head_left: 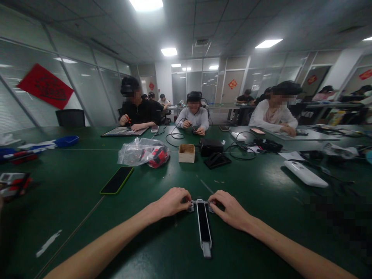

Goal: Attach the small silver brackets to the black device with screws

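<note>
On the green table in front of me lies a long, narrow T-shaped piece (204, 224), with a white frame, a black middle and a light grey tip pointing toward me. A short crossbar runs across its far end, with a small grey end part (191, 206) on the left and another grey end part (210, 207) on the right. My left hand (173, 201) is closed, thumb and fingers pinching the left end part. On the other side my right hand (228, 207) pinches the right one. Fingers partly cover both end parts, and their exact kind cannot be made out.
Beyond my hands are a small cardboard box (186, 153), a clear plastic bag (139, 152) with red parts, and a black box (211, 146) with cables. A green-edged phone (117, 180) lies left, a white device (305, 174) right. Several people sit across the table.
</note>
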Motion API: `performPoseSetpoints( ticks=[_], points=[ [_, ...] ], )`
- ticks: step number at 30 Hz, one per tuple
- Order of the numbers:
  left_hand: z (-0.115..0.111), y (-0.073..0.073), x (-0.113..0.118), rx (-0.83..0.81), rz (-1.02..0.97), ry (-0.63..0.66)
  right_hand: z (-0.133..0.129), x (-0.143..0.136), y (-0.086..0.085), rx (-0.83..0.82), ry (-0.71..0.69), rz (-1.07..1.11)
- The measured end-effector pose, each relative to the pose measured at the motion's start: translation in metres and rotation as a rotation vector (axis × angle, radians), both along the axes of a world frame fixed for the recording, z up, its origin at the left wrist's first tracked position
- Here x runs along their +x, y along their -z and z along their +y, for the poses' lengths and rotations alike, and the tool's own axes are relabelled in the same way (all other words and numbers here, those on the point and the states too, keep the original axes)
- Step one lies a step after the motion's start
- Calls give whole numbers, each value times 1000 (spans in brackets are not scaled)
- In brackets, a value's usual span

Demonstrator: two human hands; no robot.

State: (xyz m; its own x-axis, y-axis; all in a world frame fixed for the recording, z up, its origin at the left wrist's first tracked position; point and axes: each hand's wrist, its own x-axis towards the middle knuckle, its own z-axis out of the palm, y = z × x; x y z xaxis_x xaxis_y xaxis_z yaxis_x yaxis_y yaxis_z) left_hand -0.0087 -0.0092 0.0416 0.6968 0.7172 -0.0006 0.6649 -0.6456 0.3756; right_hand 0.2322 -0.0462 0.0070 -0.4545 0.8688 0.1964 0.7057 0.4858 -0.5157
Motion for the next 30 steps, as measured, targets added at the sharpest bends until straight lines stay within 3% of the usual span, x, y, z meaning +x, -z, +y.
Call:
performPoseSetpoints(
  ticks=[5, 13, 30],
  points=[
    [-2, -3, 0, -19, -18, 0, 1, 1, 2, -8, 8, -19],
    [4, 8, -2, -22, -63, 32, 0, 1, 1, 36, -5, -40],
    [1, 6, 0, 38, -15, 24, 2, 2, 6, -2, -2, -13]
  ],
)
